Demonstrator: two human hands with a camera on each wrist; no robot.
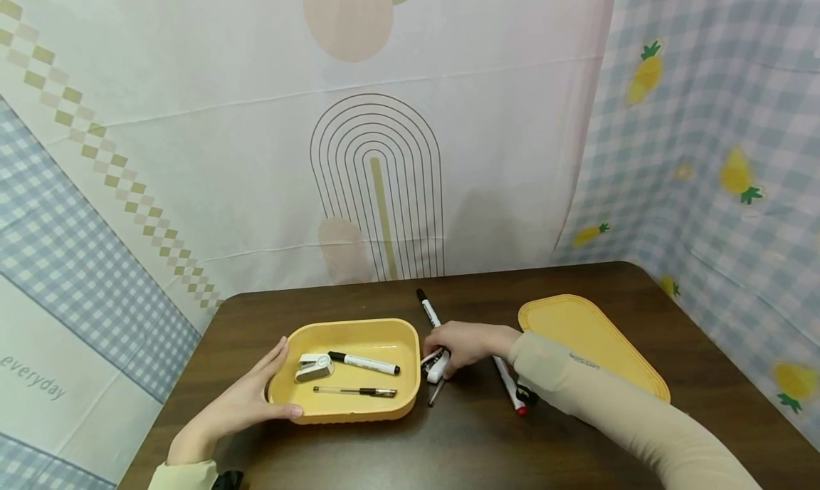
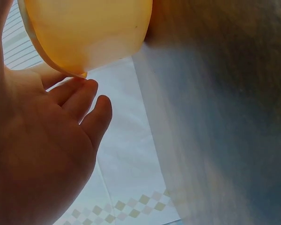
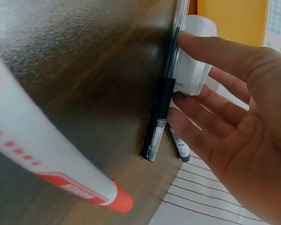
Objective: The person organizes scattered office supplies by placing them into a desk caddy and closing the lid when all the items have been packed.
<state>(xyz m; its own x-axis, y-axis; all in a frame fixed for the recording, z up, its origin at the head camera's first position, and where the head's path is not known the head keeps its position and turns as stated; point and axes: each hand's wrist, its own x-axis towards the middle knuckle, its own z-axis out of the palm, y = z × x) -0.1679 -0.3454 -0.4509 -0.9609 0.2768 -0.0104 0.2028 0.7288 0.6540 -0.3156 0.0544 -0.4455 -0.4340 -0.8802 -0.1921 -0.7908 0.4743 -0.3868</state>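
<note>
A yellow tray [image 1: 410, 347] sits on the dark wooden table [image 1: 487, 447]. In it lie a white stapler [image 1: 314, 367], a black-capped marker [image 1: 365, 362] and a thin pen [image 1: 355, 391]. My left hand [image 1: 272, 383] holds the tray's left end, thumb along the front rim and fingers [image 2: 86, 93] against the wall of the yellow tray [image 2: 89, 33]. My right hand [image 1: 448, 351] is just right of the tray. Its thumb and fingers [image 3: 210, 126] pinch a small white object [image 3: 192, 70] that lies beside a clear pen [image 3: 166, 89].
A black-capped marker [image 1: 428, 306] lies behind my right hand, and a red-capped marker [image 1: 510, 387] lies under my right forearm. The yellow lid [image 1: 589, 340] rests at the right. Patterned cloth walls close in the table's back and right sides.
</note>
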